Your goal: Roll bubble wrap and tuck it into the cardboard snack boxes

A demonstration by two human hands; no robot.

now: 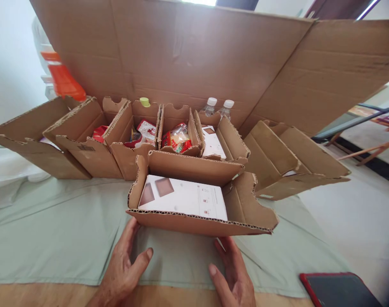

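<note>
A cardboard bin (200,228) with an open top lies crosswise in front of a row of similar bins. Inside it is a white box (184,198) printed with brown squares and small drawings. My left hand (125,264) is at the bin's lower left edge, thumb spread away from the fingers. Below the bin's front side, towards the right, my right hand (232,273) has its thumb and fingers apart. The fingertips of both hands are partly hidden at the bin's bottom edge, so I cannot tell whether they touch it.
Behind stand cardboard bins with red-and-white packets (146,130), a red snack bag (178,138) and another white box (211,143). Two clear bottles (226,108) and an orange object (64,81) are before a tall cardboard panel (181,51). A red-edged tablet (341,290) lies front right on green cloth (69,238).
</note>
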